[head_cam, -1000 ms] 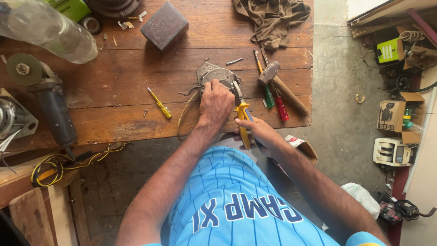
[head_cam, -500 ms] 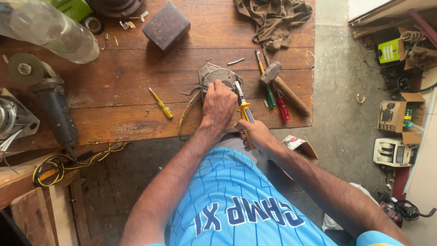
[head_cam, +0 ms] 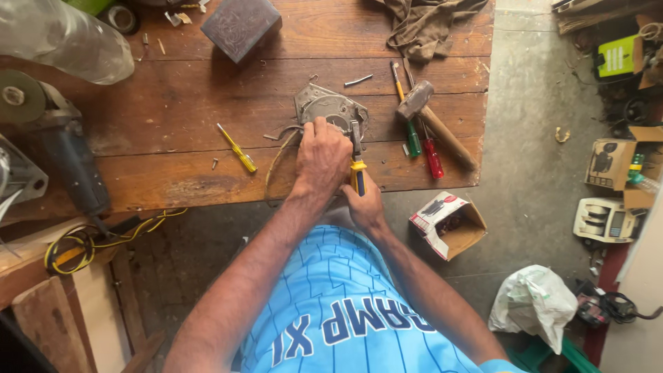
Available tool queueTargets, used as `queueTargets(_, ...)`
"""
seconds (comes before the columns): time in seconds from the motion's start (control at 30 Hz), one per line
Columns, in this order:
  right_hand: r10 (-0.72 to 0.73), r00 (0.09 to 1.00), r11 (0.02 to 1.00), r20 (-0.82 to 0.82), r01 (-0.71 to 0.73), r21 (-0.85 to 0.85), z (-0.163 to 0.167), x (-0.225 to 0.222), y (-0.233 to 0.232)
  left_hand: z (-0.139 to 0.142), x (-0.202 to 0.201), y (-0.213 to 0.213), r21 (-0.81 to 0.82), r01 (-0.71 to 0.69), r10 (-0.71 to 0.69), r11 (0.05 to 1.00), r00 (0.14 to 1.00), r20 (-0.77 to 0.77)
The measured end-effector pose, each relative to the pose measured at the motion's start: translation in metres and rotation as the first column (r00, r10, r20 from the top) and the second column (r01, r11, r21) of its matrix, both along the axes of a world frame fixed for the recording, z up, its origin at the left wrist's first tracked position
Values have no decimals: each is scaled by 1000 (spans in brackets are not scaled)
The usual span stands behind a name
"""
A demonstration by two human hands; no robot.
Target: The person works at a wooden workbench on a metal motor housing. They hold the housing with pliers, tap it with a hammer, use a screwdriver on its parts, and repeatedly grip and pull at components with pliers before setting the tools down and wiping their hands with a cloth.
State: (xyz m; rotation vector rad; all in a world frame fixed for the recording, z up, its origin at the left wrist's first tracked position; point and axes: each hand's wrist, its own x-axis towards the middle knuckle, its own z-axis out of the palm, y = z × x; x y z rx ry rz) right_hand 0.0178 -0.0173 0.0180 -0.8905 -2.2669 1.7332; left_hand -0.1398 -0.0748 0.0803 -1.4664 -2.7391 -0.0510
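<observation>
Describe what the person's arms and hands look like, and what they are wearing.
Both arms are bare from the short sleeves down. The left hand and right hand wear no gloves; no rings or watch show. The shirt is light blue with thin dark pinstripes and dark lettering outlined in white.

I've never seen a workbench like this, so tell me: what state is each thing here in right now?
left hand: pressing on the grey metal part
right hand: gripping the yellow-handled pliers, tip at the part
hammer: lying flat, untouched
angle grinder: lying idle on the table
cardboard box: open, on the floor
</observation>
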Motion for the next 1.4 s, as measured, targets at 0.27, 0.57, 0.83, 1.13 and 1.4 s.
queueTargets(0.27, 234, 869, 714, 435, 150, -684, 53, -2, 35, 1, -4, 1, 2, 37, -37, 999, 999, -36)
queueTargets(0.57, 337, 663, 683, 668, 316, -658, 152, -48, 62, -4, -3, 1, 21, 23, -24, 1000, 1000, 13)
queueTargets(0.83, 266, 699, 599, 664, 420, -682, 159, -56, 46, 0, 1, 2, 65, -11, 12, 998, 1000, -8)
queueTargets(1.13, 297, 663, 575, 688, 451, -683, 146, -54, 63, 6, -1, 10, -41, 50, -51, 998, 998, -28)
queueTargets(1.4, 101, 793, 667, 601, 394, -632, 81, -8, 15, 8, -5, -3, -19, 41, -41, 999, 999, -23)
